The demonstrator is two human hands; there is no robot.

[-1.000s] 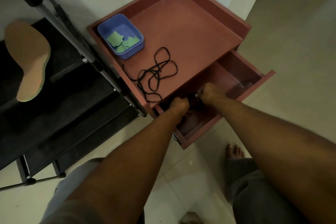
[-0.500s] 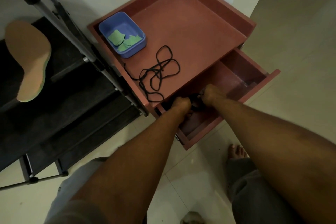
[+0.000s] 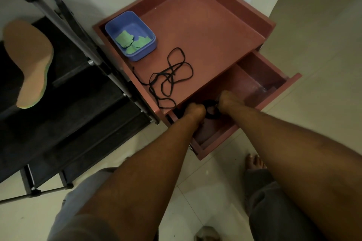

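Now | black coil (image 3: 211,108) lies between left hand (image 3: 195,112) and right hand (image 3: 229,101) | both hands grip it | inside drawer (image 3: 252,82), centre frame

Both hands reach into the open drawer (image 3: 274,94) of a red-brown cabinet, where the left hand (image 3: 194,110) and right hand (image 3: 229,100) grip 1 black coiled cord (image 3: 211,112) between them. On the cabinet top (image 3: 205,25) lie a loose black lace (image 3: 173,67) and a blue tub (image 3: 145,53) of green scraps (image 3: 131,42).
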